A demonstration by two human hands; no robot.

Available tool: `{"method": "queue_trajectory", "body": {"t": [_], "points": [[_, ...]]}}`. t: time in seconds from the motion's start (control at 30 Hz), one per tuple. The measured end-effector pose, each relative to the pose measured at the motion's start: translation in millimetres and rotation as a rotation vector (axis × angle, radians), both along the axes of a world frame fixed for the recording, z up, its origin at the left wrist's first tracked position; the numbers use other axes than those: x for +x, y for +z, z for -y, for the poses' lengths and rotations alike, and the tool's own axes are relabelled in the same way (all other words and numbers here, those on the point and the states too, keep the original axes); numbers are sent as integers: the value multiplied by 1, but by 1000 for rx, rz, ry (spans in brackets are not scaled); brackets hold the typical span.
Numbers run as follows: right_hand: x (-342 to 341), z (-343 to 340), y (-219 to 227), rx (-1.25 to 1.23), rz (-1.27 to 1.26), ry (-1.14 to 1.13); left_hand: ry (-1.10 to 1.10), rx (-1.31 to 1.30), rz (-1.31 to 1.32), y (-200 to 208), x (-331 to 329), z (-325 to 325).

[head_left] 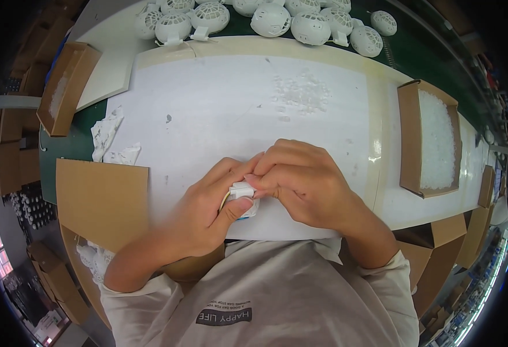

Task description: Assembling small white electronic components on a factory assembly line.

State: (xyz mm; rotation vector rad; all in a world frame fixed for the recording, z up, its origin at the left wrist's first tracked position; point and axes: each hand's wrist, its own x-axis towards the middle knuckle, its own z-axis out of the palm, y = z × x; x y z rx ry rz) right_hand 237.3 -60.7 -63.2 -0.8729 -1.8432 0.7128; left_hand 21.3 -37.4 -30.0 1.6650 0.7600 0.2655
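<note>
Close to the table's near edge, my left hand point(199, 211) is closed around a small white plastic housing point(242, 190). Its thumb presses on the near side, and a thin pale-and-dark wire point(224, 200) runs along the housing's left. A bit of blue shows low on the part. My right hand point(306, 182) meets it from the right, thumb and index finger pinched together at the housing's upper right corner. Whatever sits between those fingertips is too small or hidden to name. Most of the housing's underside is covered by my left hand.
Several white lattice-shelled round housings point(271, 21) line the far edge. Small clear pieces point(303, 92) lie scattered on the white sheet point(207, 104). An open carton point(410, 139) of similar pieces stands right, another carton point(79, 89) far left. Crumpled white scraps point(107, 132) lie near a cardboard flap point(103, 194).
</note>
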Motion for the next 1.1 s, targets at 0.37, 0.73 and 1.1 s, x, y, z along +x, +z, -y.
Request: {"method": "queue_trajectory", "body": {"t": [0.37, 0.73, 1.1], "points": [[-8, 8, 14, -296, -264, 21, 7, 66, 228, -17, -3, -3], [-10, 5, 6, -105, -81, -30, -50, 192, 154, -26, -8, -9], [-25, 10, 3, -184, -162, 5, 32, 437, 94, -18, -5, -9]]}}
